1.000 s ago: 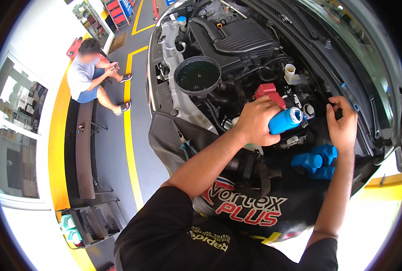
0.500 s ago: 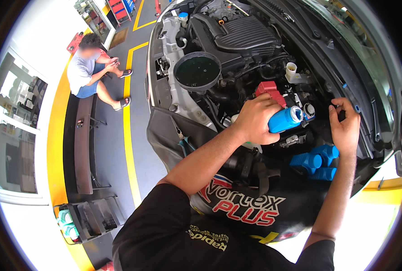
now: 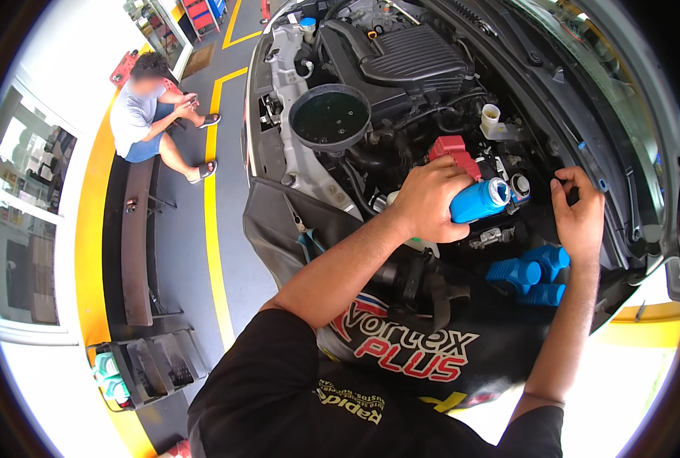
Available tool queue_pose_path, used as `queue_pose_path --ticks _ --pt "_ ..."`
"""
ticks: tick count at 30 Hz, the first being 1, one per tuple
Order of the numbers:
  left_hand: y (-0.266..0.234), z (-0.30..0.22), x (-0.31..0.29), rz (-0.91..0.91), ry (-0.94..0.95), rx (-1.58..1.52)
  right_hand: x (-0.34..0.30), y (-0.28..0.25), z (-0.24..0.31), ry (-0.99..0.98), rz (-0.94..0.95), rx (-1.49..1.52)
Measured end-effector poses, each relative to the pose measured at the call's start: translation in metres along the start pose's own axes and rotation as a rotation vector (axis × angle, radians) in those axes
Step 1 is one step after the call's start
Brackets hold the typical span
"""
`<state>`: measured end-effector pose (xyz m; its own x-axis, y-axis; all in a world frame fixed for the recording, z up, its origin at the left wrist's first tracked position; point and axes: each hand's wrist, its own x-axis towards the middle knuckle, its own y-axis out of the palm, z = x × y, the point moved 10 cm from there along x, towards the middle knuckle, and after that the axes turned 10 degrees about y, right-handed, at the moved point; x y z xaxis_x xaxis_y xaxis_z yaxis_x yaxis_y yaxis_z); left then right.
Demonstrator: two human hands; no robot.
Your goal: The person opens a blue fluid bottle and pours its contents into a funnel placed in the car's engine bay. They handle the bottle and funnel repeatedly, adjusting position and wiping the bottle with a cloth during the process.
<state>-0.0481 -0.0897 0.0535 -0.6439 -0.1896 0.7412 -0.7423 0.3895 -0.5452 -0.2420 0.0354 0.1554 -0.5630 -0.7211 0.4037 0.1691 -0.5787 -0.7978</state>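
Observation:
My left hand (image 3: 431, 202) is wrapped round a blue bottle (image 3: 473, 204) over the engine bay. The bottle tilts to the right, and its uncapped mouth shows a pale, ragged rim. To the right, my right hand (image 3: 582, 217) hovers by the bay's edge with thumb and fingers curled together; what they hold, if anything, is hidden. Several blue bottles (image 3: 517, 272) lie below, between my forearms. Just beyond my left hand sits a red plastic cover (image 3: 451, 148). Farther off stands an open whitish reservoir neck (image 3: 489, 120).
A wide black funnel (image 3: 298, 136) holding dark liquid stands in the engine bay (image 3: 416, 65). Pliers (image 3: 303, 229) lie on the dark fender cover (image 3: 267, 221). At left, a seated person (image 3: 138, 114) looks at a phone; a bench (image 3: 136, 252) and black tray cart (image 3: 145, 366) stand nearby.
The whole view has shifted slightly. Both hands keep nearly the same pose, and the bottle in my left hand tips a little more to the right.

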Motion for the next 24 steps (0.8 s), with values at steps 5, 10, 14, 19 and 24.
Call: queue_pose_path --ticks 5,10,14,19,24 --pt "0.0012 0.0006 0.0003 0.006 -0.011 0.007 0.0000 0.0026 0.0000 -0.001 0.009 -0.008" --pt "0.0016 0.0001 -0.0013 -0.029 0.010 0.005 -0.0007 0.0054 -0.0004 -0.032 0.007 -0.013" --pt "0.0037 0.0016 -0.0018 -0.018 0.008 0.005 -0.0010 0.0047 0.0008 0.005 0.030 -0.036" --pt "0.0039 0.0029 -0.0016 0.022 -0.019 -0.001 -0.0007 0.0041 0.0012 0.008 0.035 -0.019" --pt "0.0043 0.0030 -0.0025 0.015 -0.011 -0.005 0.0000 0.0065 0.0003 -0.009 0.041 -0.023"
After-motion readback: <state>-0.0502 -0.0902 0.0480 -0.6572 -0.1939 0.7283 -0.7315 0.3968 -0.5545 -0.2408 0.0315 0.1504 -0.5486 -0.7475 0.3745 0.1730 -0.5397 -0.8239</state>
